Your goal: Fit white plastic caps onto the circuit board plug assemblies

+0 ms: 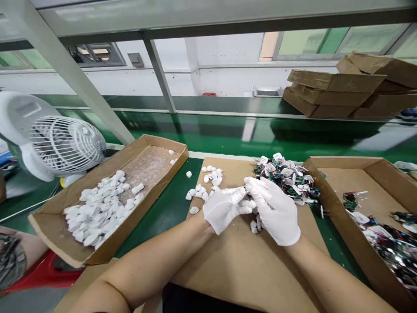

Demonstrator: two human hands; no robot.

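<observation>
My left hand [224, 208] and my right hand [275, 211], both in white gloves, meet over a cardboard sheet [247, 265]. Their fingertips are pinched together, and whatever lies between them is too small and hidden to name. Under the fingers sit a few small white pieces [254, 226]. Beyond my left hand, more white pieces [213, 176] are scattered on the sheet and the green table. A heap of small circuit boards with wires and white parts [288, 174] lies just behind my right hand.
At the left, a cardboard tray [159, 187] holds many white pieces, beside a white fan [61, 139]. Another cardboard tray [342, 230] with circuit boards stands at the right. Stacked boxes [332, 91] rest on the back shelf. Part of a person [26, 252] shows at the left edge.
</observation>
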